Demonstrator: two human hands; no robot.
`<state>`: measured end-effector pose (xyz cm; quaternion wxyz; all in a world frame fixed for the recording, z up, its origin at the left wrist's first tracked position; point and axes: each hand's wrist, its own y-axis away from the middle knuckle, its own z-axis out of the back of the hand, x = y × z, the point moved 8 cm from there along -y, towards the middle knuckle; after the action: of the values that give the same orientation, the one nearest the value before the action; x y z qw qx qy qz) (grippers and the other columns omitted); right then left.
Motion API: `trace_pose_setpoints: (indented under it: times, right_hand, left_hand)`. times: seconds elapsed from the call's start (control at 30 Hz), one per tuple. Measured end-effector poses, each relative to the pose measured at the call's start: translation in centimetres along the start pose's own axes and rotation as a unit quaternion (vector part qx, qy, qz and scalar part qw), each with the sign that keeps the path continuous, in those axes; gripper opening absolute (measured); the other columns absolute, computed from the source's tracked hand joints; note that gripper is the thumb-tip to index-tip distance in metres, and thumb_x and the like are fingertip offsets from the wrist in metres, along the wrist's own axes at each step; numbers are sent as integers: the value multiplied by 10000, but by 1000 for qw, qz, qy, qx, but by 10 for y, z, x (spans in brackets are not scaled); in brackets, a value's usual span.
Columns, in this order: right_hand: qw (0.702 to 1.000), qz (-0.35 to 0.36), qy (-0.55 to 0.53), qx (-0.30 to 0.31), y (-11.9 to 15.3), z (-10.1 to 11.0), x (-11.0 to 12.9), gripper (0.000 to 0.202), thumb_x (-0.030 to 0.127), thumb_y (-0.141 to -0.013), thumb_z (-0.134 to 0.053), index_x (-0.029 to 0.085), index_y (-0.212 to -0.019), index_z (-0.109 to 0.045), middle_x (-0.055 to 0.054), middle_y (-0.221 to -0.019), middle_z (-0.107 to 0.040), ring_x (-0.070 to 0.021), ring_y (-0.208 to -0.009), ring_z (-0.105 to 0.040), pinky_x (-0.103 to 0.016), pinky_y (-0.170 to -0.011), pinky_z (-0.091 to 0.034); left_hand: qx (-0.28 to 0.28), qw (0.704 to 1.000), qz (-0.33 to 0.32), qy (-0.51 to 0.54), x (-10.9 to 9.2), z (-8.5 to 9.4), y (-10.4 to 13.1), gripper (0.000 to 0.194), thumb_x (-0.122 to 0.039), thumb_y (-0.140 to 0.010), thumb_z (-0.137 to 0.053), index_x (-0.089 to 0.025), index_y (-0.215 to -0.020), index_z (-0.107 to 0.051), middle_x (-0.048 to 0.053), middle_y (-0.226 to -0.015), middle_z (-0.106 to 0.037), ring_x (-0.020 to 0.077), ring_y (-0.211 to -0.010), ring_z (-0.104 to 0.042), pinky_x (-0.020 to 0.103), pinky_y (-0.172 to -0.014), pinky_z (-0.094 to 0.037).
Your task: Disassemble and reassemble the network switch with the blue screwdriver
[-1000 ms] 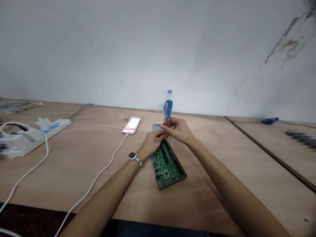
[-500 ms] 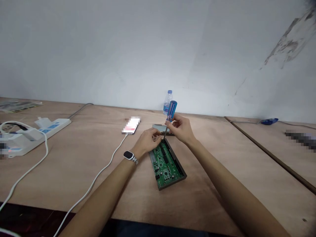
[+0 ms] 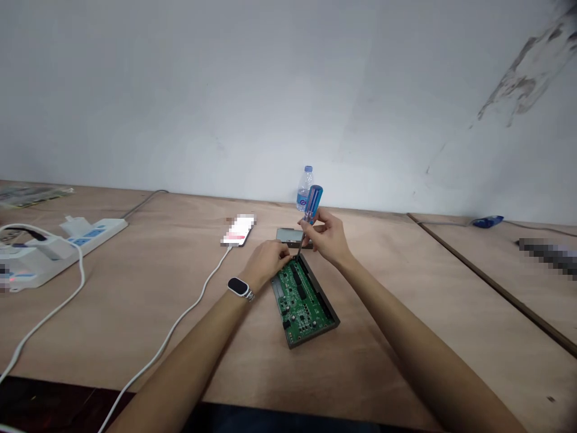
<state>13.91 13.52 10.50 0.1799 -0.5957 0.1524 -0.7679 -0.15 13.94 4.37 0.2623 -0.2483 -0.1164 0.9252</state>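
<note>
A green circuit board (image 3: pixel 300 304) lies in a dark shallow housing (image 3: pixel 334 319) on the wooden table. My right hand (image 3: pixel 328 237) grips a screwdriver (image 3: pixel 313 203) with a clear blue handle. Its shaft slants down to the far end of the board, where the tip meets the corner area. My left hand (image 3: pixel 269 261) rests at the far left corner of the housing, fingers curled against it close to the screwdriver tip. Whether those fingers pinch the housing's edge or a small part is hidden. Behind both hands lies a flat grey part (image 3: pixel 288 235), partly covered.
A water bottle (image 3: pixel 305 186) stands near the wall. Left of my hands lies a lit phone (image 3: pixel 238 230) on a white charging cable (image 3: pixel 198 299). A white power strip (image 3: pixel 101 231) sits at far left, a blue object (image 3: pixel 488 222) at right.
The left hand's fingers have curled in slightly at the board's corner. The screwdriver stays at nearly the same spot in my right hand. The whole view has shifted a little.
</note>
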Motion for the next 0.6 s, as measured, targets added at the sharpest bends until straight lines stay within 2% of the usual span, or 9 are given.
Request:
trace_pose_setpoints:
  times: [0.1,0.3,0.6]
  right_hand:
    - [999,30,-3,-30,1,-3,3,315,461,-827,-666,243,-775,-445,19,-672,-617,-151,-484,-618,-269,-437,-468]
    - [991,41,48,-121,6,-3,3,305,402,-806,-646,253,-723,-394,51,-549,-475,-134,-459,-520,-263,-445,-428]
    - [982,67,84,-158,11,-4,7,305,392,-809,-636,248,-716,-383,41,-609,-484,-114,-491,-475,-246,-468,-405]
  left_hand:
    - [1,1000,5,-24,-3,0,1,195,-273,-897,-621,-176,-751,-708,81,-813,-717,211,-735,-622,293,-651,-374]
    - [-6,999,21,-46,-7,4,4,183,-271,-895,-607,-185,-767,-706,87,-797,-723,231,-736,-632,301,-641,-354]
    - [-8,997,49,-63,-3,5,5,185,-279,-873,-621,-192,-742,-720,96,-779,-731,243,-731,-645,307,-639,-357]
